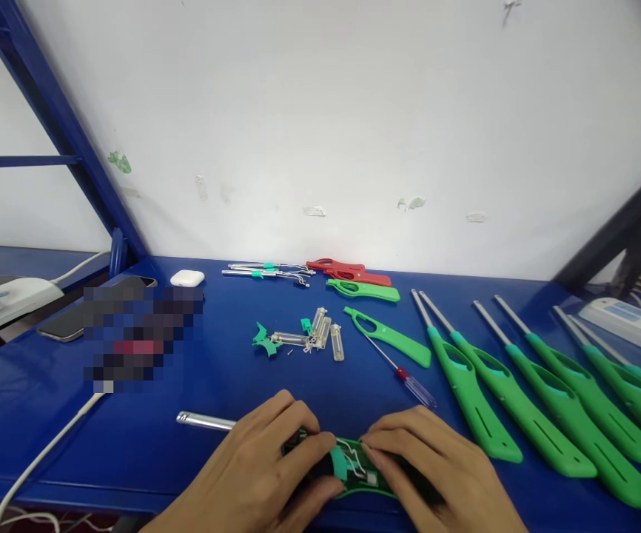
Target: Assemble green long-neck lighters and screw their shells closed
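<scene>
An opened green gas lighter (373, 490) lies between my hands at the table's front edge, with white wires and a small block showing inside its half-shell. Its metal tube (205, 421) sticks out to the left. My left hand (268, 466) grips the lighter around its finger loop, thumb and fingers at the teal trigger (340, 463). At the handle end, my right hand (434, 463) closes on the shell, fingertips pressed by the wires; whether they pinch a wire I cannot tell. The hands hide much of the shell.
Several assembled green lighters (498, 377) lie at the right. A screwdriver (414, 386) rests beside a green shell half (392, 337). Clear fuel tanks (323, 333), teal triggers (266, 340), red shells (348, 270) and metal tubes (265, 273) lie farther back. A phone (65, 326) and white case (187, 278) sit left.
</scene>
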Tool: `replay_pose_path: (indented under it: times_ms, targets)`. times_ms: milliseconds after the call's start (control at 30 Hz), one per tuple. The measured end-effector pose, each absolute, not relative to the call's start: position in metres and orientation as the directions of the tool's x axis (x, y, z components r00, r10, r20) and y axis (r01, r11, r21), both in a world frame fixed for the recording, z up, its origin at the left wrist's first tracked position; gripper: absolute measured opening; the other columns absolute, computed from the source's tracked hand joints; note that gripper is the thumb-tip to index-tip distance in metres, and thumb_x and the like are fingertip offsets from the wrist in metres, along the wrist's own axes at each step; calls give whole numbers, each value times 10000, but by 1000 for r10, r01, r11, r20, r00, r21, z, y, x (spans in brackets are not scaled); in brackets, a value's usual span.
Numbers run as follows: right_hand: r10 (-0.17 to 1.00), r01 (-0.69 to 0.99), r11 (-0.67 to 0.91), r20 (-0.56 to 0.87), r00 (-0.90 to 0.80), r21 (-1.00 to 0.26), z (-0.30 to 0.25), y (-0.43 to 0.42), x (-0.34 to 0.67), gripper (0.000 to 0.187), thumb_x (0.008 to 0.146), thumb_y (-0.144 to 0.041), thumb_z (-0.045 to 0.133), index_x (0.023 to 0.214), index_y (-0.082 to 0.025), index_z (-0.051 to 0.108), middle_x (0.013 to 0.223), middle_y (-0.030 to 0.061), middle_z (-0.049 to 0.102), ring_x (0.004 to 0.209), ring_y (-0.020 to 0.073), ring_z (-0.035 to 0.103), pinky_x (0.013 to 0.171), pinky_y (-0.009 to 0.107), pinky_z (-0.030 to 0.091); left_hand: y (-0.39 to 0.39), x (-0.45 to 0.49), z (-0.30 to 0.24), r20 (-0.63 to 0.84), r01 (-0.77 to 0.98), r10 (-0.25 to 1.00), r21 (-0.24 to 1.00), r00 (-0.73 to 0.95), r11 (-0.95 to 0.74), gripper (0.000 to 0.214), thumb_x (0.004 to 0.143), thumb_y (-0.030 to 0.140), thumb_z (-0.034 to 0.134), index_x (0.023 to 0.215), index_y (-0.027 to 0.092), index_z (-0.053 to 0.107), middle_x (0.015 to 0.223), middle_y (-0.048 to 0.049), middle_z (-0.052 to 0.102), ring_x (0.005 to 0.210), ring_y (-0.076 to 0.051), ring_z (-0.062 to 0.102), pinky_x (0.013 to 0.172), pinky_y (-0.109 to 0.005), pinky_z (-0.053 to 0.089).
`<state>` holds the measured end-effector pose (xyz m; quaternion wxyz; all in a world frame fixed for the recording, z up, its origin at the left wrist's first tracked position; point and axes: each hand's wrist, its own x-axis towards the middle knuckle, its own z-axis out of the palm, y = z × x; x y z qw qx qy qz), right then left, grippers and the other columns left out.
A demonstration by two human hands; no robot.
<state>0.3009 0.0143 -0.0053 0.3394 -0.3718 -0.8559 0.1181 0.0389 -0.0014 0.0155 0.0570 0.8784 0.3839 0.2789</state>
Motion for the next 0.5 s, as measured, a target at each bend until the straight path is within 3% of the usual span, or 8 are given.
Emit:
replay_pose_path:
  times_ms: [167, 500]
  targets:
    - [746, 540, 666, 482, -460, -515, 2, 12, 301, 211, 1037, -185, 649, 1201, -305, 707, 1063, -4, 773, 933, 151, 770, 840, 207, 627, -1, 42, 16, 443, 639, 712, 332, 544, -694, 140, 1025, 217, 719, 1162, 203, 697, 1046, -45, 696, 917, -225, 627, 827, -356, 601]
    - [741, 517, 666, 401, -538, -538, -1, 16, 302, 129, 983, -283, 781, 1086, -343, 732, 1069, -40, 775, 928, 158, 761, 835, 235, 617, -3, 43, 18, 444, 643, 729, 358, 521, -677, 127, 1031, 225, 714, 1153, 210, 687, 1102, -44, 702, 1000, -229, 636, 897, -362, 592]
